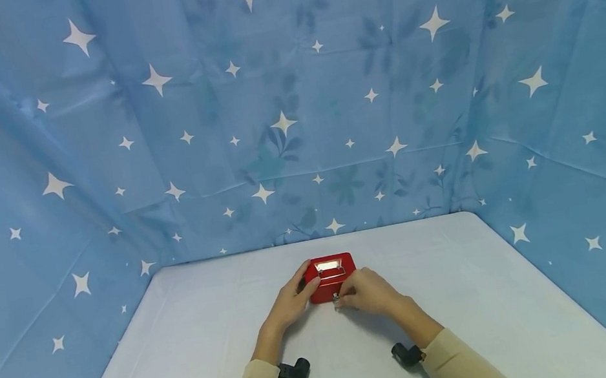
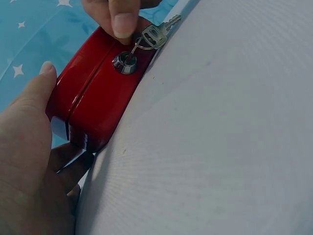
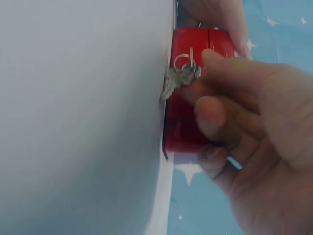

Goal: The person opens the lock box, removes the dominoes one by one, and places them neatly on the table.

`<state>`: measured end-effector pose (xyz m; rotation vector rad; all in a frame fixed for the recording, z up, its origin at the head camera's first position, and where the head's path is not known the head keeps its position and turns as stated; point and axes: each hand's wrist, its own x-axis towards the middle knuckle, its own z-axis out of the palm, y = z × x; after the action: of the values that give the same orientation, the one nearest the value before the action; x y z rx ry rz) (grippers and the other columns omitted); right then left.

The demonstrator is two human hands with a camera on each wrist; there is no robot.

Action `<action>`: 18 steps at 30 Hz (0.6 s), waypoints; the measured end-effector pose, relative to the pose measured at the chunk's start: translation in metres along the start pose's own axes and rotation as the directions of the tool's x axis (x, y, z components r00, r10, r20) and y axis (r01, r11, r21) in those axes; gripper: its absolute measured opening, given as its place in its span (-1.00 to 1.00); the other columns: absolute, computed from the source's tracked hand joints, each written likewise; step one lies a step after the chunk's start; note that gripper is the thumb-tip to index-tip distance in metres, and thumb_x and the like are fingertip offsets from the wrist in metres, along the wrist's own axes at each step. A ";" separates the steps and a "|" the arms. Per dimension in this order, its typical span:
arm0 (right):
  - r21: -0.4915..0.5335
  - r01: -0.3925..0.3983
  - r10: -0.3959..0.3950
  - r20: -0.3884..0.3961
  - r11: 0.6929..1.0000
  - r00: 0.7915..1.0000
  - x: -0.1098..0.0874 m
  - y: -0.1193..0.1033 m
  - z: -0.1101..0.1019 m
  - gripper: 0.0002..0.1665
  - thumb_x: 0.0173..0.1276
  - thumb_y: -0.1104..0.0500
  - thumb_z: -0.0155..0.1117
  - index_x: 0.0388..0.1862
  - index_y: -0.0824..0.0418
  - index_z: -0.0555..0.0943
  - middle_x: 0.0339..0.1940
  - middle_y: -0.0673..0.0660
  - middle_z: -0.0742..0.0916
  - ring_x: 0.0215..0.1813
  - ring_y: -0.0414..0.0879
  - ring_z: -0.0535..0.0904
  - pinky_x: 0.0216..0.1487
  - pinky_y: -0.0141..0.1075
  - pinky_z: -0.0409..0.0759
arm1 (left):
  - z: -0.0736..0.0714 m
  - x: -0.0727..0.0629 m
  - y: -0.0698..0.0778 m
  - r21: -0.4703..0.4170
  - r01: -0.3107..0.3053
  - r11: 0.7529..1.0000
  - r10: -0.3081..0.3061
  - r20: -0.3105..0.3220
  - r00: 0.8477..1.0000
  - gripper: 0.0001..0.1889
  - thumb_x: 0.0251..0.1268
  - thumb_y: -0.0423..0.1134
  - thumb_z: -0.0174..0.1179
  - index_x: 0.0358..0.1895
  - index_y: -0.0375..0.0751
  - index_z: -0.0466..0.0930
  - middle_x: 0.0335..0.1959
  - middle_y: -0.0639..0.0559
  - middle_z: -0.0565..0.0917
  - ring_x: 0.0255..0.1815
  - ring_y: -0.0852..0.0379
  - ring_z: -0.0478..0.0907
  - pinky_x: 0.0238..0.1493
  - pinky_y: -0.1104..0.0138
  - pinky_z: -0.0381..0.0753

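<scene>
A small red cash box with a folding handle on its lid sits on the white table. My left hand holds it at its left end, thumb on the lid side, the other fingers behind the end in the left wrist view. A key stands in the round silver lock on the front face. From its ring hangs a spare key. My right hand is at the lock, its fingertips close beside the inserted key, loosely bent and slightly blurred; the key shows uncovered.
The white tabletop spreads around the box. A blue curtain with white stars hangs behind and on both sides. Each wrist carries a small black camera.
</scene>
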<state>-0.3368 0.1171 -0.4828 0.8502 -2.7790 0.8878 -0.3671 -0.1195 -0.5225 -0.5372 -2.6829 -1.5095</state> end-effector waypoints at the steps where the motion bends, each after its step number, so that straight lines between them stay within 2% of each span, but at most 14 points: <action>1: 0.011 -0.004 0.004 -0.017 1.000 1.000 0.000 0.001 -0.001 -0.94 0.27 0.14 0.58 -0.37 0.09 0.85 -0.52 -0.20 0.77 -0.47 -0.29 0.53 -0.44 -0.42 0.56 | 0.000 0.000 0.000 -0.005 -0.002 1.000 0.002 0.000 1.000 -0.24 0.51 0.32 0.07 0.66 0.20 0.16 0.61 -0.05 0.34 0.64 -0.14 0.25 0.59 -0.14 0.28; 6: 0.115 -0.013 0.030 -0.150 0.993 0.988 0.000 0.004 -0.007 -0.94 0.33 0.16 0.53 -0.33 0.11 0.82 -0.43 -0.14 0.80 -0.37 -0.26 0.58 -0.33 -0.44 0.64 | 0.000 -0.001 -0.002 -0.049 -0.022 0.999 0.022 -0.010 1.000 -0.24 0.50 0.26 0.15 0.65 0.14 0.18 0.61 -0.08 0.34 0.60 -0.17 0.33 0.55 -0.11 0.36; 9: 0.196 -0.031 0.074 -0.218 0.980 0.973 0.000 0.006 -0.009 -0.94 0.32 0.17 0.54 -0.26 0.11 0.83 -0.36 -0.11 0.78 -0.29 -0.19 0.60 -0.26 -0.43 0.67 | -0.001 0.000 -0.002 -0.095 -0.048 0.994 0.046 -0.024 0.999 -0.24 0.49 0.17 0.23 0.64 0.10 0.21 0.65 -0.09 0.27 0.63 -0.19 0.27 0.55 -0.08 0.36; 13: 0.243 -0.017 0.086 -0.275 0.970 0.957 0.002 0.011 -0.010 -0.82 0.28 0.18 0.57 -0.15 0.17 0.83 -0.10 0.06 0.77 -0.03 -0.02 0.59 -0.08 -0.17 0.70 | -0.002 0.000 -0.002 -0.139 -0.073 0.988 0.066 -0.051 0.996 -0.26 0.43 0.08 0.33 0.60 0.12 0.29 0.68 -0.07 0.19 0.70 -0.18 0.09 0.59 -0.11 0.27; 15: 0.269 -0.018 0.094 -0.271 0.963 0.958 0.003 0.016 -0.010 -0.75 0.27 0.17 0.58 -0.08 0.17 0.82 0.12 0.17 0.73 0.15 0.08 0.54 0.03 0.02 0.67 | -0.003 0.000 -0.002 -0.149 -0.081 0.985 0.073 -0.061 0.995 -0.27 0.40 0.04 0.37 0.58 0.13 0.33 0.69 -0.05 0.19 0.72 -0.18 0.04 0.60 -0.17 0.23; 18: 0.345 -0.046 0.128 -0.218 0.937 0.968 0.004 0.024 -0.009 -0.64 0.28 0.14 0.57 0.06 0.13 0.79 0.41 0.26 0.59 0.41 0.22 0.41 0.26 0.23 0.58 | -0.004 -0.001 -0.001 -0.162 -0.095 0.982 0.086 -0.065 0.994 -0.31 0.36 -0.01 0.41 0.53 0.11 0.42 0.68 -0.03 0.21 0.72 -0.21 0.03 0.59 -0.27 0.18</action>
<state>-0.3536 0.1364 -0.4867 0.6103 -2.5109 1.4114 -0.3673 -0.1234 -0.5215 -0.6026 -2.4691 -1.7035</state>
